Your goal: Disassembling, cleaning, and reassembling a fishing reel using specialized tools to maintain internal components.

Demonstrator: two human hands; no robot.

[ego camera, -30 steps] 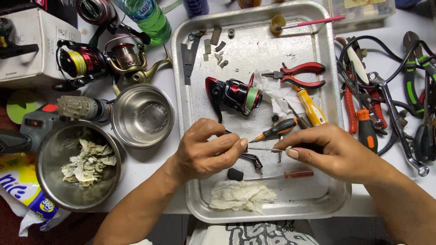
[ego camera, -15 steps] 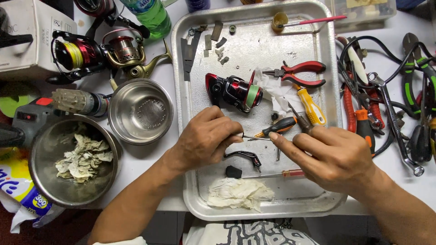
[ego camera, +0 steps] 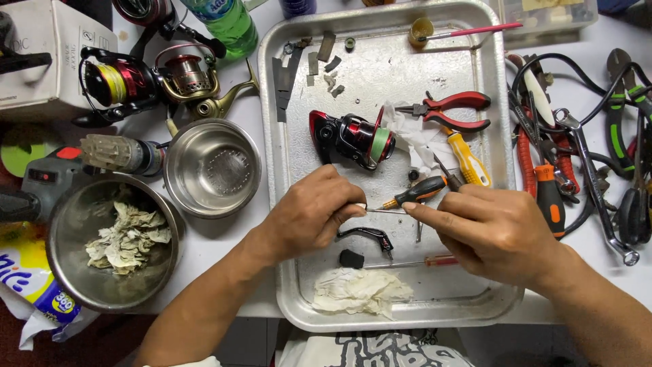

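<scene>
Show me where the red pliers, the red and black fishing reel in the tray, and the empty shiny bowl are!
red pliers [ego camera: 454, 111]: head view, on the red handles.
red and black fishing reel [ego camera: 353, 138]: head view, on its body.
empty shiny bowl [ego camera: 212, 168]: head view, on the inside bottom.

I see my left hand [ego camera: 314, 212] and right hand [ego camera: 494, 230] pinching a thin metal rod [ego camera: 386, 211] over the silver tray [ego camera: 296, 129], near a red fishing reel [ego camera: 353, 138].
</scene>
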